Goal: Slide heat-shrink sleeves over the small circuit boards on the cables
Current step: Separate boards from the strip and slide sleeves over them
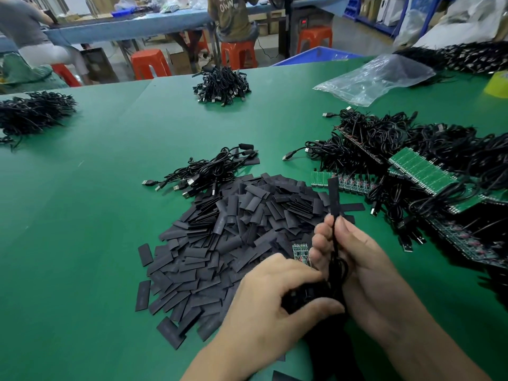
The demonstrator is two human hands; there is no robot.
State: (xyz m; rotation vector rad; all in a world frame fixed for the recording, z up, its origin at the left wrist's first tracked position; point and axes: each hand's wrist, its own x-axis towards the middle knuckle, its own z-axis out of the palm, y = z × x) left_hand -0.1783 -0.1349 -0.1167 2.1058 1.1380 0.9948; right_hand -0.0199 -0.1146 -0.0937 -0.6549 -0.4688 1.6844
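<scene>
Now right grip (354,254) pinches flat matte sleeve (333,196); left grip (275,295) clasps coiled black cable (305,294).

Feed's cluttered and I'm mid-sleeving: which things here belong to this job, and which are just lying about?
In the job:
left hand and right hand, both gripping the held cable
small circuit board
upright sleeve
sleeve pile
board strips with cables

Lying about:
clear plastic bag
far cable bundle
yellow object
orange stool
</scene>
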